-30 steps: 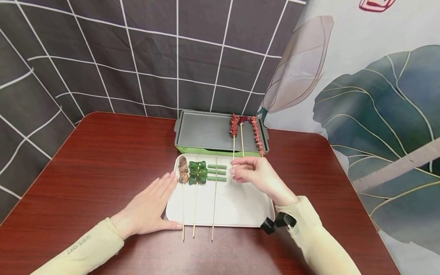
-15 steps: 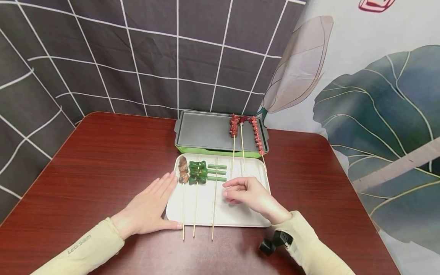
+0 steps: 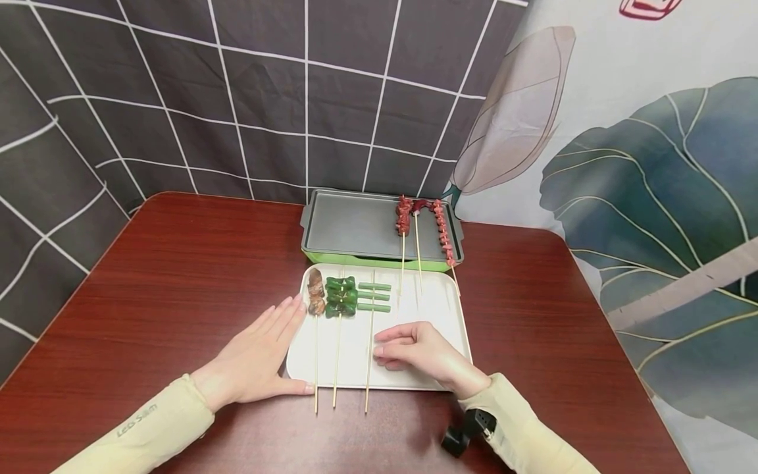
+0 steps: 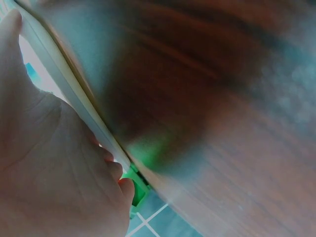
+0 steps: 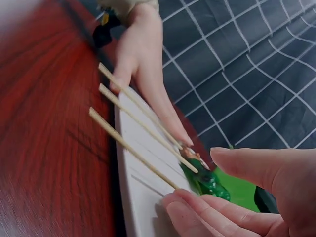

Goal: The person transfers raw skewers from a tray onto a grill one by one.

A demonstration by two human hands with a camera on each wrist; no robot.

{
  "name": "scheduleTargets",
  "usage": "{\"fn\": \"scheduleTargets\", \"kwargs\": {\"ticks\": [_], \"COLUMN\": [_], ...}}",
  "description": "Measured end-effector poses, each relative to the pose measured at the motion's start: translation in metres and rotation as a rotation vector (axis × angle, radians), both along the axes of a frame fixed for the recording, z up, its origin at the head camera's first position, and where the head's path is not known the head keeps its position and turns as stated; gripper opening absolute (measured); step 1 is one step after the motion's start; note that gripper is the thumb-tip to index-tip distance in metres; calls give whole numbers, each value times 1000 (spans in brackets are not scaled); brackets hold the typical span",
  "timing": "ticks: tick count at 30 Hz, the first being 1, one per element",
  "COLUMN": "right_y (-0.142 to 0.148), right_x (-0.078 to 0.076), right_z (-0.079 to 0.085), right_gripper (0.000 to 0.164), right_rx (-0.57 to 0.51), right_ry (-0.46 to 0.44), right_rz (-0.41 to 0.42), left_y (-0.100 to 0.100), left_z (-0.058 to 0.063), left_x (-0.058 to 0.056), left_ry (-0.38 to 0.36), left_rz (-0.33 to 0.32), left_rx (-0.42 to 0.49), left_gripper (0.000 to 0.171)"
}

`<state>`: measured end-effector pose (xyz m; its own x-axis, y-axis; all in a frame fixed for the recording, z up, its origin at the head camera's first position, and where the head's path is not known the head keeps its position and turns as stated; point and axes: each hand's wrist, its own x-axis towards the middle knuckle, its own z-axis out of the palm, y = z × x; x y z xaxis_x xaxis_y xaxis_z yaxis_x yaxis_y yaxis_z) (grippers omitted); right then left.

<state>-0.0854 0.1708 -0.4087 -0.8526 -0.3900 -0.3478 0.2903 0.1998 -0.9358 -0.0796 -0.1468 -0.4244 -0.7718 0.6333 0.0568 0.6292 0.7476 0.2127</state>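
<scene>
My left hand (image 3: 254, 359) lies with straight fingers along the left rim of a white tray (image 3: 441, 309), thumb at its front left corner. The left wrist view shows the palm against the tray's side. Three skewers lie on the tray: brown chunks (image 3: 316, 293), green pepper pieces (image 3: 340, 296) and green bean pieces (image 3: 374, 307). Their sticks jut past the front rim. My right hand (image 3: 417, 352) is over the tray, fingertips right at the green bean skewer's stick (image 5: 133, 150). In the right wrist view the thumb (image 5: 237, 160) stands apart from the fingers.
Behind the tray stands a grey grill plate (image 3: 352, 224) on a green base. At its right lie a dark red meat skewer (image 3: 403, 217), a skewer with a dark red curved piece (image 3: 422, 206) and a reddish beaded skewer (image 3: 443, 234), their sticks reaching over the tray.
My right hand has let go of the sticks by the grill plate and moved toward me and left, to the green bean skewer's stick. The left hand has stayed put.
</scene>
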Motion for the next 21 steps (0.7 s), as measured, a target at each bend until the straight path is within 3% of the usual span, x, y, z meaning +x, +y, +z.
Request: {"fn": "scheduleTargets", "kwargs": {"ticks": [12, 21], "right_y": [-3, -4], "right_x": [7, 8], "right_z": [-4, -7], "right_gripper": [43, 45], "right_rx": [-100, -157], "right_ry": [-120, -157], "right_rz": [11, 9], "left_y": [0, 0], "left_z": [0, 0], "left_x": [0, 0], "left_ry": [-2, -3], "left_rz": [-2, 0], "left_rx": [6, 6], "left_gripper": [121, 121]}}
